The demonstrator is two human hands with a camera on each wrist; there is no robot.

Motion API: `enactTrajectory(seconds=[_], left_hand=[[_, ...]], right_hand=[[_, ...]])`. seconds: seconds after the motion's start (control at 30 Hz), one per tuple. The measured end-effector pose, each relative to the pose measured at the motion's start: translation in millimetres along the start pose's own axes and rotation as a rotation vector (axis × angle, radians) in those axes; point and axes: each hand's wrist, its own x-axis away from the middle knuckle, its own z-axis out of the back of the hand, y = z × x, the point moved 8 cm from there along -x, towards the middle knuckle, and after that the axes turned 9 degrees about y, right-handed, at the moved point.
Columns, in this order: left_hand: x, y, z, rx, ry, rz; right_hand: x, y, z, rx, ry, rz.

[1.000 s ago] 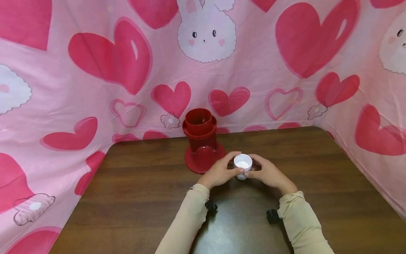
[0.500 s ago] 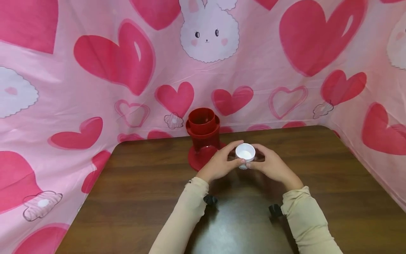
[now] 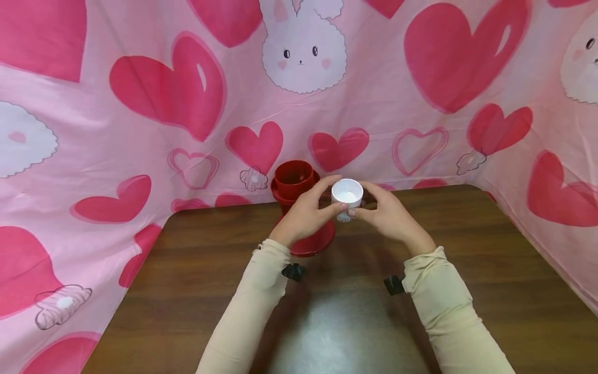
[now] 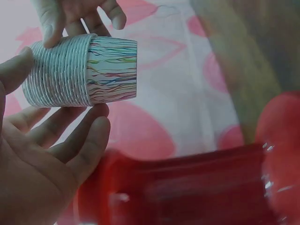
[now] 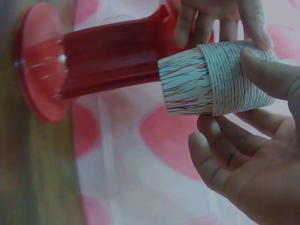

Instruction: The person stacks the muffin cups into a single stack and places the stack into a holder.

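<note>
A stack of nested white paper baking cups (image 3: 347, 194) is raised above the table between both hands, its mouth facing up. Colourful wavy lines cover the bottom cup (image 4: 113, 70), and the rolled rims form ridges above it. My left hand (image 3: 301, 215) grips the stack from the left, thumb at the near side and fingers round the far side. From the right, my right hand (image 3: 392, 215) holds it the same way, the thumbs almost meeting. Just left of the stack stands a red cylindrical holder (image 3: 293, 174), partly covered by my left hand.
The holder's round red base (image 3: 318, 240) rests on the brown wooden table (image 3: 467, 249) near its back edge. Pink cloth (image 3: 383, 104) with hearts and rabbits hangs behind and at the sides. A black camera (image 3: 293, 272) sits at the left wrist.
Both hands have lifted the stack of paper cups up from near the table and moved it left, closer to the red holder. The holder stays in place.
</note>
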Motion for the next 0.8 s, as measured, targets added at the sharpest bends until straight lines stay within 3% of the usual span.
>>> enactTrajectory(seconds=[0.3, 0.47, 0.57, 0.8], left_hand=[[-6.9, 19.7, 41.9, 0.006, 0.085, -0.013], [-10.7, 25.7, 61.6, 0.086, 0.144, -0.037], [-10.6, 25.5, 70.9, 0.125, 0.170, -0.039], [-12.6, 18.5, 88.7, 0.113, 0.203, -0.047]], right_hand=[[-24.4, -42.5, 1.0, -0.089, 0.025, 0.100], [-36.2, -61.8, 0.9, -0.089, 0.044, 0.113], [-42.3, -71.8, -0.4, -0.071, 0.059, 0.108], [-57.6, -81.1, -11.0, -0.059, 0.076, 0.107]])
